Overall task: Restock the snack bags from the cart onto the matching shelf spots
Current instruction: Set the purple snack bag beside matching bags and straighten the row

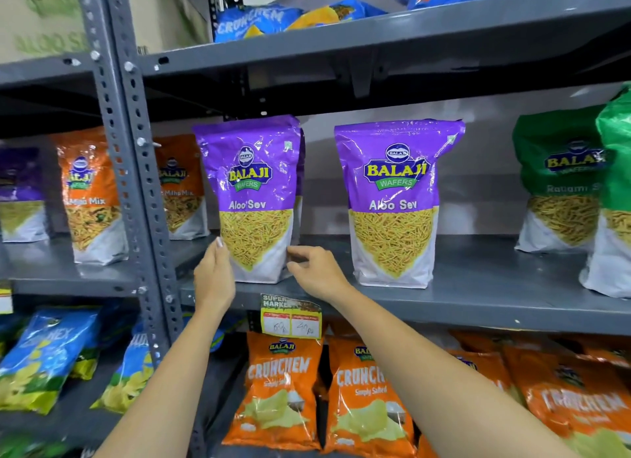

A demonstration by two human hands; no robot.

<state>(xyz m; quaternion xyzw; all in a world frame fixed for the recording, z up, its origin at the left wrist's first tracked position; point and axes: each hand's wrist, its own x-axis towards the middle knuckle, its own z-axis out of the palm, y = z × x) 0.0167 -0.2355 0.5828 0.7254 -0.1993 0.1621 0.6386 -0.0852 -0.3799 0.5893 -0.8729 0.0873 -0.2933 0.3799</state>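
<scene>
Purple bag of Aloo Sev stands upright near the front edge of the middle shelf. Another purple one hides right behind it, with only a thin strip showing. A second purple bag stands upright to the right, with a gap between the two.

Both hands reach up to the first bag. The left hand is at the bag's lower left side, fingers straight and pointing up, flat beside the bag. It may be touching, but it does not wrap around anything. The right hand is at the bag's lower right corner. Its fingers are curled and loose, with the tips right at the bag's edge. I cannot tell if they pinch the bag or only touch it.

Green bags stand far to the right on the same shelf. Orange mix bags stand to the left, on either side of the gray post.

A yellow price tag hangs from the front of the shelf, just below the hands. Under it, orange Crunchem bags lean in a row on the lower shelf. Blue bags lie on the lower left. More blue bags lie on the top shelf.
</scene>
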